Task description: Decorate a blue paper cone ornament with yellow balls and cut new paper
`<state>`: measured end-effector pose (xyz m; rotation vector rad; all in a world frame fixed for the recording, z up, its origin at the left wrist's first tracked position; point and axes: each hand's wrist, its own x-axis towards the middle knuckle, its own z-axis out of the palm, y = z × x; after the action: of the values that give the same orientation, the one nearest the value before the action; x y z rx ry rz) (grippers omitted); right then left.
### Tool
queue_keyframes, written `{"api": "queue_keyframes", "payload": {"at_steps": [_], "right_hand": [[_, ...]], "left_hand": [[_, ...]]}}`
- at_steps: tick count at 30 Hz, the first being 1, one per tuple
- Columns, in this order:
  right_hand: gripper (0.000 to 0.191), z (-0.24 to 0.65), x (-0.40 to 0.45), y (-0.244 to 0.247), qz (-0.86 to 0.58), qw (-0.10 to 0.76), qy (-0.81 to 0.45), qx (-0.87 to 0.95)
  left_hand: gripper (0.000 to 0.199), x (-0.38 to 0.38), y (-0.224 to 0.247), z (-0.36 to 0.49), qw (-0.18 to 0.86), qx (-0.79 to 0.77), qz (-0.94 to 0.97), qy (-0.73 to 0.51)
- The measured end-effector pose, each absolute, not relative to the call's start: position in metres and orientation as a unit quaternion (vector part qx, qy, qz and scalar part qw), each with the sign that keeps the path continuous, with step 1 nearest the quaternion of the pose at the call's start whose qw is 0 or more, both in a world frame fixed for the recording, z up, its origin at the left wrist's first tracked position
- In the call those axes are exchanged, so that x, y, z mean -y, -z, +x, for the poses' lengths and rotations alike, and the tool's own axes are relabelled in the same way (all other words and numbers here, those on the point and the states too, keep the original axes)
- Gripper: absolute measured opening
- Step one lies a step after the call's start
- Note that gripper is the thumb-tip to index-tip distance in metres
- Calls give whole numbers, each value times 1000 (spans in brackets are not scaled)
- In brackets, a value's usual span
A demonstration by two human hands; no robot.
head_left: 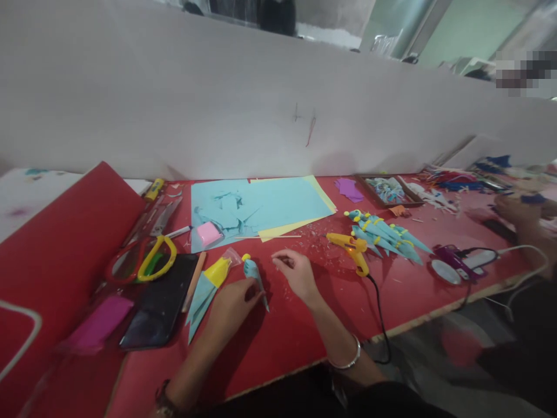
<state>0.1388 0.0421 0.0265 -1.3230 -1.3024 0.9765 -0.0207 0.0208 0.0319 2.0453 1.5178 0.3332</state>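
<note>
A small light-blue paper cone (pixel 251 268) with a yellow ball at its top lies on the red table. My left hand (pixel 237 305) has its thumb and fingers closed over the cone's middle, partly hiding it. To the right of it, my right hand (pixel 298 276) hovers over the table, fingers curved and a small gap between thumb and fingertips, nothing visible in them. Beside my left hand are blue paper cones (pixel 202 299) with a yellow band. Right of my right hand rests a yellow glue gun (pixel 350 247), near a pile of finished-looking blue cones (pixel 387 235) with yellow trim.
Blue paper sheets (pixel 278 203) lie at the back, with a pink pad (pixel 209 233) on them. On the left are scissors (pixel 157 258), a dark phone (pixel 161 307) and a red board (pixel 65 244). A tray (pixel 413 200) and a co-worker's hand (pixel 517 209) are at the right.
</note>
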Motion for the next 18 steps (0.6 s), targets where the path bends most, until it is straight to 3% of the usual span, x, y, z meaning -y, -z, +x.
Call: {"api": "queue_keyframes", "payload": {"at_steps": [7,12,18], "right_hand": [[15,128,-44,-24,-467,492,-481,555],[12,121,-48,-27,-433,444,-383,685],[12,122,-49,-23,-439,432,-358,702]], "left_hand": [[16,-19,-30,-19,264,-559,778,-114],[16,-20,-26,-21,241,-557,790,-85],[15,-19,-24,-22,247,-545,797,-86]]}}
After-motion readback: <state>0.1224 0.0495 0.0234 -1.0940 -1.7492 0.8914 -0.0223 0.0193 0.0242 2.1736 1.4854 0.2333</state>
